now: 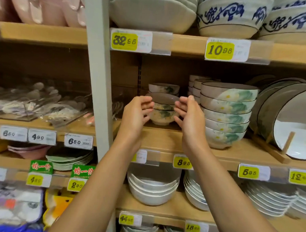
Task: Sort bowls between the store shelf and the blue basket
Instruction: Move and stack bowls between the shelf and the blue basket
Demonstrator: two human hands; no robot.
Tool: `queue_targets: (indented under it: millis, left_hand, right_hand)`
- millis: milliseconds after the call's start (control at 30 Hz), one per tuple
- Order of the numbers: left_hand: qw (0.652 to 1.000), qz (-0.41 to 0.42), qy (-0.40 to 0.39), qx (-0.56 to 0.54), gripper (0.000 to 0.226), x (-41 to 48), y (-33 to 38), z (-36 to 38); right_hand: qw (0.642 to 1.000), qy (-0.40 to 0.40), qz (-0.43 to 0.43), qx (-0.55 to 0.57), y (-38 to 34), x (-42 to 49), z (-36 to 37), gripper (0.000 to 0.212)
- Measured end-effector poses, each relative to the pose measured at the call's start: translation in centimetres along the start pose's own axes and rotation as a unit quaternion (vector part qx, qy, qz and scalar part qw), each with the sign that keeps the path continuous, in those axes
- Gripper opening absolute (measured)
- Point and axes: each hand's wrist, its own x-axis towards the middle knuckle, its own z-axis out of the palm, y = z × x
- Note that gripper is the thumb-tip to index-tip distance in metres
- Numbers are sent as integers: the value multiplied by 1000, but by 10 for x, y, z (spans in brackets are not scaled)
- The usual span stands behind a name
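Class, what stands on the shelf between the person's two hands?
A short stack of floral bowls stands between the left hand and the right hand, seen in the head view.

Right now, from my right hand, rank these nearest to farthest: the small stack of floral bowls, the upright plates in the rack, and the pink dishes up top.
1. Small stack of floral bowls: just left of the right hand, by its fingers.
2. Upright plates: far right, same shelf.
3. Pink dishes: top left, higher up.
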Motion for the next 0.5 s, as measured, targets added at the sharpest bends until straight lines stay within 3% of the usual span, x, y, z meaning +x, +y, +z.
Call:
queue_targets:
  millis: [200, 500]
  left_hand:
    - [999, -35, 1, -15, 35, -93, -2, -40]
    - [972, -130, 192, 21, 32, -211, -39, -142]
  right_hand:
    - [985, -41, 98, 139, -13, -72, -37, 32]
    - [937, -143, 280, 149, 34, -180, -36, 24]
